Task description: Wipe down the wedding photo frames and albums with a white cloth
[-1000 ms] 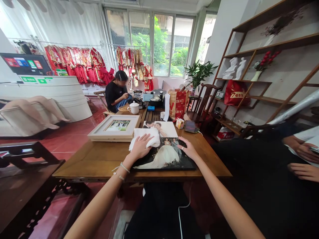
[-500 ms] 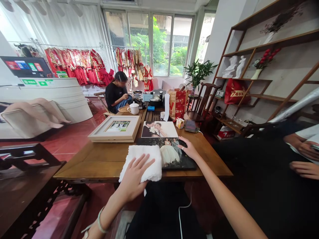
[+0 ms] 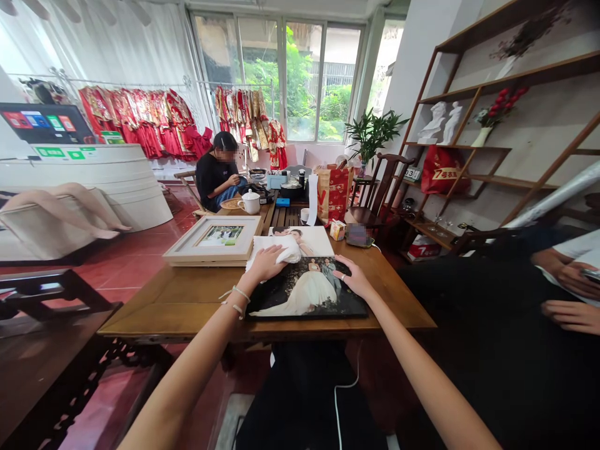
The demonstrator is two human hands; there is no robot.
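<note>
A dark wedding photo panel (image 3: 307,290) lies flat on the wooden table (image 3: 187,300) in front of me. My left hand (image 3: 266,262) presses a white cloth (image 3: 284,250) onto the panel's far left corner, fingers flat over the cloth. My right hand (image 3: 354,279) rests spread on the panel's right edge, holding it down. A second, lighter photo print (image 3: 309,239) lies just beyond the dark panel, partly under the cloth.
A pale framed photo (image 3: 213,240) sits on the table's left. Behind are a teapot (image 3: 251,202), a red bag (image 3: 334,192) and a seated person (image 3: 216,175). Another person's hands (image 3: 569,294) are at the right. Wooden shelves (image 3: 492,125) line the right wall; a dark bench (image 3: 51,325) stands left.
My left hand has pushed the white cloth from the panel's near left corner up to its far left corner. My right hand has stayed on the right edge.
</note>
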